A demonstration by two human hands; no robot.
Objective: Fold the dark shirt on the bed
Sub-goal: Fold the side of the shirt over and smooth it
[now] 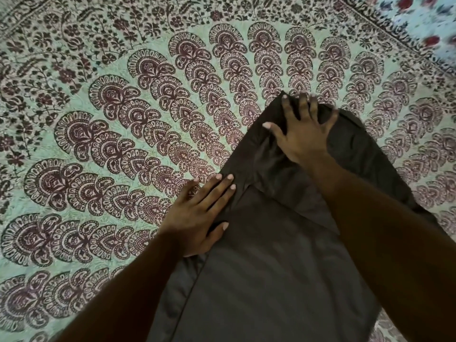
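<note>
Palms down, both arms reach out over the dark shirt (271, 267) on the bedspread (98, 119). My left hand (197, 213) lies flat, fingers straight, on its left edge. My right hand (303, 134) presses its far end, fingers spread, gripping nothing.

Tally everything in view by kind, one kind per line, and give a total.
Dark shirt: 1
Patterned green bedspread: 1
Light blue floral cloth at the top right corner: 1
Hands: 2, the left hand flat on the shirt's left edge, the right hand spread on its far end
Total: 5
</note>
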